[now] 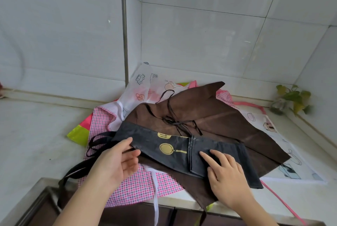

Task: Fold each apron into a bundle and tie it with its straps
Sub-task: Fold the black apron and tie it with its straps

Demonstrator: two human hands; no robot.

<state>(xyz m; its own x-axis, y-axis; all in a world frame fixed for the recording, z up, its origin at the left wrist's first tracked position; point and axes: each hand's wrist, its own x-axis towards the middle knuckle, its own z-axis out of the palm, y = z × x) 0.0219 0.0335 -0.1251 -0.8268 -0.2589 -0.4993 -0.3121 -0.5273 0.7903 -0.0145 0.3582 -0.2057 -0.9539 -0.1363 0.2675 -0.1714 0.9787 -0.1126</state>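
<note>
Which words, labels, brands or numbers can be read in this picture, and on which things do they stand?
None can be read.
Black apron: gold pan and spatula pictures only, no letters.
White printed apron: drawings of a car, houses and a leaf; a few tiny marks near its top are too small and blurred to read.
Brown apron and pink checked apron: no text visible.

A pale stone counter (27, 134) fills the lower view; grey tiled walls (200, 34) meet in a corner behind it. A metal pipe (124, 25) runs upright from 12 o'clock down to the counter. At 3 o'clock a leafy plant (291, 100) — green and yellowing — sits by the wall; at 7 o'clock, a steel sink (36, 205) with a dark basin.
</note>
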